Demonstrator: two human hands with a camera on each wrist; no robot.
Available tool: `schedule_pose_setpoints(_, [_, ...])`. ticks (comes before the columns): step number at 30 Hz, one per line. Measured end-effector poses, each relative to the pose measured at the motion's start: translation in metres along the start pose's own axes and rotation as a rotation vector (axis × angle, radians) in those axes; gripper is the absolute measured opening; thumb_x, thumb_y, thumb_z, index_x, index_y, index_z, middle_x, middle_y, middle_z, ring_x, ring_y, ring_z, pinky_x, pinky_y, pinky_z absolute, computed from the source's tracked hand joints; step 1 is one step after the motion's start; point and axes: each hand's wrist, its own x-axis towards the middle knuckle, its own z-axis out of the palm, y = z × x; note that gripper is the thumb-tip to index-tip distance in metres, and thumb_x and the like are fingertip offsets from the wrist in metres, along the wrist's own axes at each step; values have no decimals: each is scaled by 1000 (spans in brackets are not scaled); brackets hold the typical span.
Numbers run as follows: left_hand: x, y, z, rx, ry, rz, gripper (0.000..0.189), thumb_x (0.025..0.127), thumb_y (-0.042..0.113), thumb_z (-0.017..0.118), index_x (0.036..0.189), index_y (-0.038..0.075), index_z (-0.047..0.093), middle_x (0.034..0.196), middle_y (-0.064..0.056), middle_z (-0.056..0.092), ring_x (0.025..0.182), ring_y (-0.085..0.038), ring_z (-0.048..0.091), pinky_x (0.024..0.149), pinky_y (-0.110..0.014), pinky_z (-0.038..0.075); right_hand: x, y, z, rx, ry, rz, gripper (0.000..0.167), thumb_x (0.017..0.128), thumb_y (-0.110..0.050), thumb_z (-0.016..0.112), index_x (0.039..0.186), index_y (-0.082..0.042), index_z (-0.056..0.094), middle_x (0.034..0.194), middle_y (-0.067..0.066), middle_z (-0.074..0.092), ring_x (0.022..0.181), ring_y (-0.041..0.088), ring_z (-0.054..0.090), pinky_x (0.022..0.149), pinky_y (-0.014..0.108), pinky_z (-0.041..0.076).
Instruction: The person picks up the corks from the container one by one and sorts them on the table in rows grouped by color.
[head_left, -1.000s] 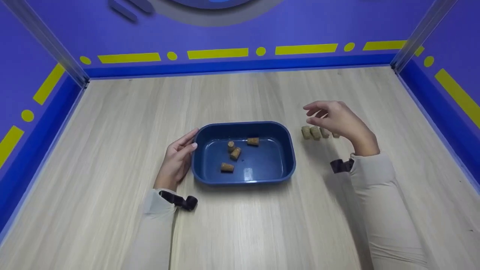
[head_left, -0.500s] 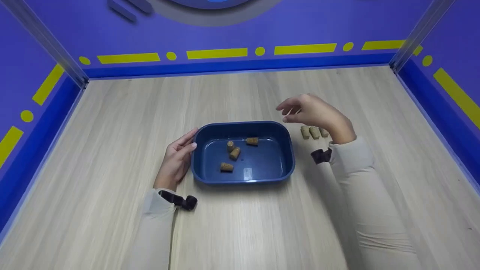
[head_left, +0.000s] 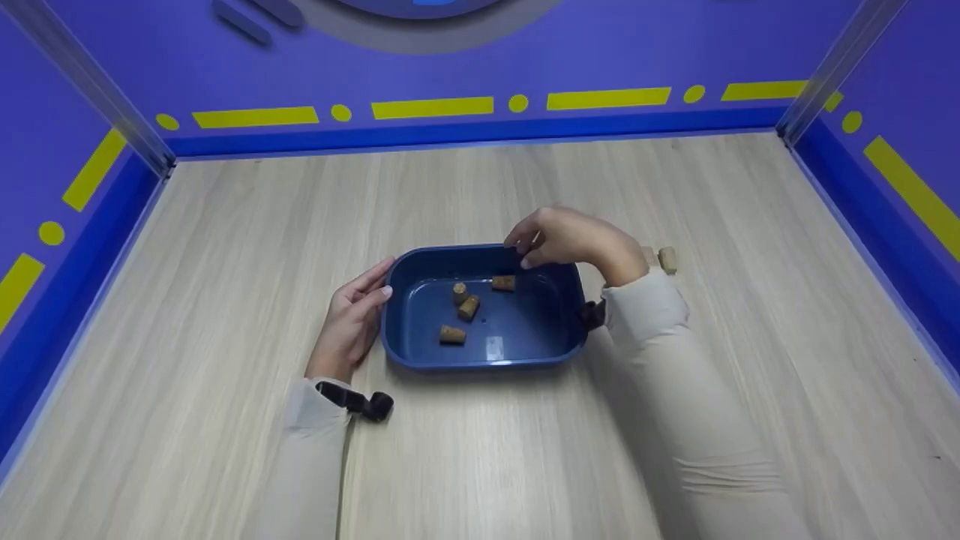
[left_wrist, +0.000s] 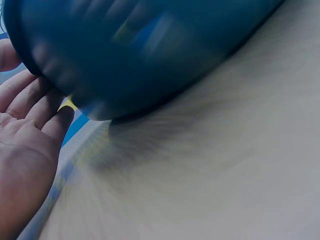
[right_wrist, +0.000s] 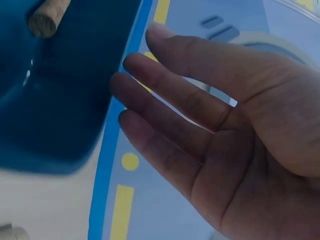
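Observation:
A dark blue rectangular bin [head_left: 486, 366] stands on the table with several brown corks inside. One cork [head_left: 503, 283] lies near the far wall, just below my right fingertips in the head view. Another cork [head_left: 452, 334] lies toward the front left. My left hand [head_left: 350, 322] rests against the bin's left side, fingers along the outer wall, thumb tip at the rim. My right hand [head_left: 574, 238] hovers over the far right rim, thumb and fingers apart. In the right wrist view, nothing shows between the thumb and fingers, and a cork [right_wrist: 44, 22] lies beyond them.
Paler corks stand on the table to the right of the bin; one cork [head_left: 667, 259] shows, and the right wrist hides others. Blue panels [head_left: 480, 67] with yellow marks enclose the wooden table [head_left: 240, 300] at the back and sides.
My right hand has moved left from above the row of corks to the bin's far right rim, coming lower. My left hand and the corks in the bin have stayed put.

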Motion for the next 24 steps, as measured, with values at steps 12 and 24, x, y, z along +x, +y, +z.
schedule_pose_setpoints(12, [-2, 1, 1, 17, 3, 10, 53, 87, -14, 48, 139, -15, 37, 140, -19, 51, 122, -9, 55, 100, -20, 45, 17, -8, 17, -40, -114, 19, 38, 82, -2, 70, 120, -6, 68, 112, 15, 70, 106, 27, 64, 94, 41, 51])
schedule_pose_setpoints(24, [-2, 1, 1, 14, 5, 18, 51, 88, -15, 46, 138, -16, 38, 135, -16, 56, 119, -8, 57, 101, -20, 45, 27, -7, 30, -80, -186, 8, 43, 79, -3, 73, 122, -7, 67, 123, 11, 66, 117, 25, 59, 101, 39, 47])
